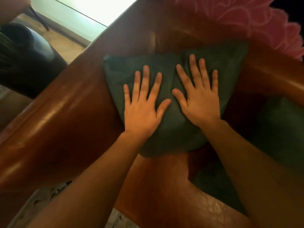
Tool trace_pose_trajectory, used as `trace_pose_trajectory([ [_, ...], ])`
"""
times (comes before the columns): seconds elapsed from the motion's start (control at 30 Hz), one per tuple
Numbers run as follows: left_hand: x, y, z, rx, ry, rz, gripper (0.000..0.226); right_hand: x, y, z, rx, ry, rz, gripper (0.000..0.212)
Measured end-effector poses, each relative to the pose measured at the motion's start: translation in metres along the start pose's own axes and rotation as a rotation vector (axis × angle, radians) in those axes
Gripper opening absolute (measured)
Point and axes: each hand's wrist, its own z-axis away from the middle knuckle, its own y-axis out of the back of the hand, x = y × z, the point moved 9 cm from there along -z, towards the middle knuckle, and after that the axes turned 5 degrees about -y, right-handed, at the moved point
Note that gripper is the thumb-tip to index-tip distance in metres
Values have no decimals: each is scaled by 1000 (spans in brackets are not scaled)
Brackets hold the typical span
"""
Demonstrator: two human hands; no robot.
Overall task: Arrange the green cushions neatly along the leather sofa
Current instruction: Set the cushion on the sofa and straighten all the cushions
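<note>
Both hands, the left hand (141,111) and right hand (199,102), pressed flat with fingers spread, gripping nothing, on a soft, light-looking green cushion (172,132) in the leather sofa (65,116) corner, likely best lifted by its edges.
</note>
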Motion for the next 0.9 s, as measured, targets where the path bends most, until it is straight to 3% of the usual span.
trace_pose_trajectory([
  [0.17,-9,-43,-17,-54,21,-48,73,7,50,34,206,-126,-119,67],
  [0.3,-9,-20,-9,-25,37,30,73,18,-4,14,56,-147,28,66],
  [0.47,12,26,17,146,20,196,70,19,-47,-3,3,-181,45,66],
  [0.6,14,-28,12,30,-53,-8,68,17,-24,3,28,-141,-25,66],
  [0.73,9,-72,-3,-32,-40,-67,68,27,17,55,186,-238,-126,70],
  [0.9,7,-55,7,-2,-33,-15,67,34,-40,92,47,-247,-75,70],
])
